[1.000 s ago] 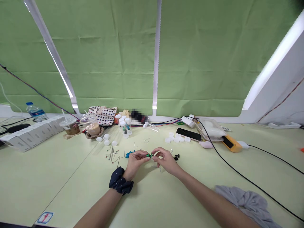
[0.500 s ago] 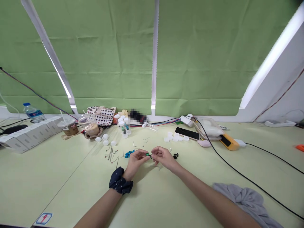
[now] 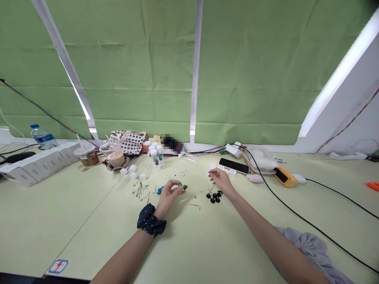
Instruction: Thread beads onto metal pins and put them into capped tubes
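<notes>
My left hand pinches a small green-and-black part between thumb and fingertips, just above the table. My right hand hovers to the right, in front of the white caps, with its fingers curled together. Whatever its fingertips hold, if anything, is too small to make out. Below it lie several black round pieces with stems and a thin metal hex key. Blue parts sit partly hidden behind my left hand. An L-shaped hex key rests between the hands.
Several metal rods lie at left, near clear jars with white lids. Drink cups, white boxes and a bottle stand farther left. A phone, a yellow device and a black cable lie at right.
My right hand has left the green-and-black part and moved right and away toward the white caps, uncovering the black pieces. My left hand still holds the part, slightly higher in view.
</notes>
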`<act>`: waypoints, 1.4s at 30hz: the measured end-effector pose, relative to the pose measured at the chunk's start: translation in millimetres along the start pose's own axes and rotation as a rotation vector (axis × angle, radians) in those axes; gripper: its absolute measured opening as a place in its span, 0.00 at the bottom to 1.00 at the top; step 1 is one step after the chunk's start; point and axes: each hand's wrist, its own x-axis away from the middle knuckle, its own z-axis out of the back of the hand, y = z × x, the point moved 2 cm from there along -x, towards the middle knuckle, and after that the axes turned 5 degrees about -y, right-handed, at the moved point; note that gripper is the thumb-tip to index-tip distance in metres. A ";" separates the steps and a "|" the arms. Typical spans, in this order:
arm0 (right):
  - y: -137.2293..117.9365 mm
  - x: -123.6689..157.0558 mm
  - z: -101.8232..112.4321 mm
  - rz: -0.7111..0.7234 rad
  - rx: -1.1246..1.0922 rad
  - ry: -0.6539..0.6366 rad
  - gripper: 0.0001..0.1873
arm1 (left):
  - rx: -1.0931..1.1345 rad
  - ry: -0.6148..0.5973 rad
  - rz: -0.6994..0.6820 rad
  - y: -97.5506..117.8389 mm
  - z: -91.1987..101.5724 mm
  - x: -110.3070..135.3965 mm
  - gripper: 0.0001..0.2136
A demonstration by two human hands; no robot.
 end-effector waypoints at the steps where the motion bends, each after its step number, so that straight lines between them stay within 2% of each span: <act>1: 3.5 -2.6 3.0 0.007 0.057 0.015 0.11 | -0.008 -0.006 0.001 -0.2 0.2 -0.1 0.11; 5: 7.0 -5.1 6.7 0.084 0.230 0.041 0.09 | -0.082 -0.004 -0.002 -1.1 2.1 -1.4 0.11; 8: -7.3 3.1 -1.4 0.144 0.236 0.015 0.12 | -0.174 -0.012 -0.018 -0.9 1.4 -0.9 0.11; 10: -24.1 13.9 -12.9 0.236 0.208 -0.055 0.17 | -0.278 -0.031 -0.031 -0.3 -0.7 1.1 0.11; 12: -40.2 27.6 -28.2 0.303 0.179 -0.185 0.21 | -0.425 -0.054 -0.074 1.0 -4.0 4.3 0.09; 14: -50.3 41.6 -43.9 0.284 0.161 -0.324 0.23 | -0.589 -0.079 -0.146 1.9 -8.8 8.3 0.08; 16: -54.5 53.0 -56.3 0.269 0.134 -0.382 0.21 | -0.725 -0.106 -0.223 1.8 -15.2 12.6 0.06; 20: -50.4 61.6 -66.4 0.233 0.046 -0.351 0.20 | -0.850 -0.170 -0.306 2.4 -26.6 17.3 0.08; 22: -47.0 59.4 -64.5 0.211 0.009 -0.310 0.21 | -0.874 -0.222 -0.325 7.7 -24.9 14.5 0.12; 24: -44.9 55.0 -59.7 0.202 -0.026 -0.261 0.21 | -0.920 -0.195 -0.344 17.8 -11.6 6.3 0.13; 25: -44.3 52.6 -56.9 0.199 -0.045 -0.239 0.22 | -0.965 -0.108 -0.346 24.1 0.5 0.2 0.13; 27: -43.7 48.4 -51.9 0.191 -0.073 -0.204 0.22 | -1.148 0.143 -0.303 36.0 32.3 -14.0 0.13; 29: -43.6 46.2 -48.8 0.185 -0.077 -0.188 0.22 | -1.384 0.369 -0.164 43.4 66.9 -28.0 0.15; 32: -44.6 46.4 -48.0 0.185 -0.063 -0.201 0.23 | -1.672 0.549 0.096 44.2 107.1 -43.4 0.20; 34: -45.5 47.5 -48.6 0.194 -0.062 -0.214 0.23 | -1.797 0.580 0.179 40.4 120.6 -49.5 0.20; 37: -45.4 46.9 -49.3 0.198 -0.076 -0.221 0.24 | -1.906 0.556 0.188 34.6 126.3 -54.8 0.17; 42: -42.4 41.5 -47.1 0.170 -0.168 -0.191 0.24 | -1.925 0.541 0.211 41.6 131.9 -46.9 0.16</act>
